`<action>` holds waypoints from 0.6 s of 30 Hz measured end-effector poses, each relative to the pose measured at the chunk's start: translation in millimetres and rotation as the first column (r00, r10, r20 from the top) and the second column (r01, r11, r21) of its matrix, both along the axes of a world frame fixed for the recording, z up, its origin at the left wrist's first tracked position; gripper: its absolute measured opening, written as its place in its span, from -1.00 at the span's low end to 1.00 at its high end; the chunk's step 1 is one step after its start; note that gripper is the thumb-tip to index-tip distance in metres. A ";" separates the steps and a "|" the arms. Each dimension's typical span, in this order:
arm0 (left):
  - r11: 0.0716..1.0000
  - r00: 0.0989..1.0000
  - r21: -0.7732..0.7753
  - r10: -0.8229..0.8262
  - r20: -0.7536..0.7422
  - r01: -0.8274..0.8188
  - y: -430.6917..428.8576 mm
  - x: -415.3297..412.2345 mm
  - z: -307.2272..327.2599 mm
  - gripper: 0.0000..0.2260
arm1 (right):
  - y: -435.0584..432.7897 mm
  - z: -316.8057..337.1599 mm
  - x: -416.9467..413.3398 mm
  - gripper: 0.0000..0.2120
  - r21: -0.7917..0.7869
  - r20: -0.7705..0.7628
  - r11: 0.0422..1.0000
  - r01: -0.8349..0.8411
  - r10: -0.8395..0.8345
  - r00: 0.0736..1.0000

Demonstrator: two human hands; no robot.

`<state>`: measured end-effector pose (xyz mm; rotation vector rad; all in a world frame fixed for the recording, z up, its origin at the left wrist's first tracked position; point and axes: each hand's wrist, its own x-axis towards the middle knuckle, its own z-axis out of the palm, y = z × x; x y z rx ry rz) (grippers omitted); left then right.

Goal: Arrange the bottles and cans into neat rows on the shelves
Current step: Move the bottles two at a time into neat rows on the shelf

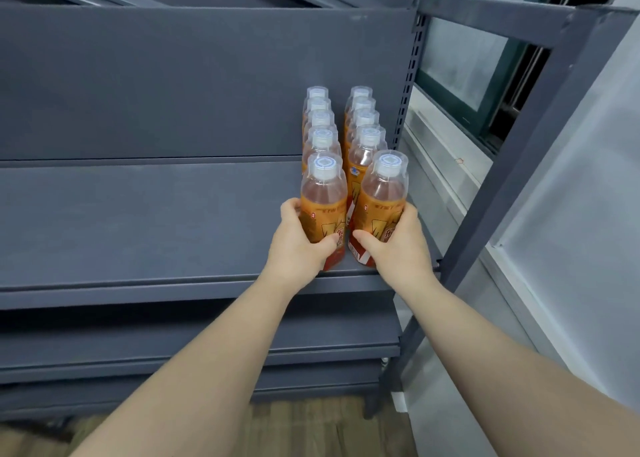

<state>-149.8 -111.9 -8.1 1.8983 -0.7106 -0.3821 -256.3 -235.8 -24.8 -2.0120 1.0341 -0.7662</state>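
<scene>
Head view: a person's left hand [298, 245] grips a clear plastic bottle with an orange label and white cap [323, 207], fingers and thumb curled round it. The right hand [398, 245] grips a matching bottle [379, 210] just beside it. Both stand at the front of two rows of like bottles [362, 124] on a dark grey metal shelf [145, 221], right of centre.

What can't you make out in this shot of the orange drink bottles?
- Head view: rear orange-labelled clear plastic bottles show mostly white caps; front bottles hide their bodies.
- Front bottles' label print: partly covered by left hand and right hand, unreadable.
- Lower grey metal shelves: surfaces hidden beneath the bottle shelf.
</scene>
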 end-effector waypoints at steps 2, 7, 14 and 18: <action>0.998 0.996 0.051 0.032 0.089 -0.036 -0.5 -2.3 -4.6 -0.31 | 0.3 -1.1 2.1 -0.22 0.001 -0.002 1.000 0.009 -0.009 1.000; 0.991 0.984 0.107 0.061 0.165 -0.079 -1.9 -3.3 -9.5 -0.25 | -1.3 -4.5 -4.4 -0.19 0.063 -0.019 0.996 -0.057 0.058 0.998; 0.999 1.000 0.030 -0.022 0.019 0.022 -2.3 2.9 -15.2 -0.40 | 2.0 -4.2 4.7 -0.21 0.010 -0.076 1.000 0.029 -0.028 0.997; 0.999 0.998 0.018 -0.042 0.042 0.041 -1.8 0.7 -20.1 -0.41 | 4.0 -4.3 11.2 -0.23 -0.022 -0.115 0.998 0.056 -0.058 0.992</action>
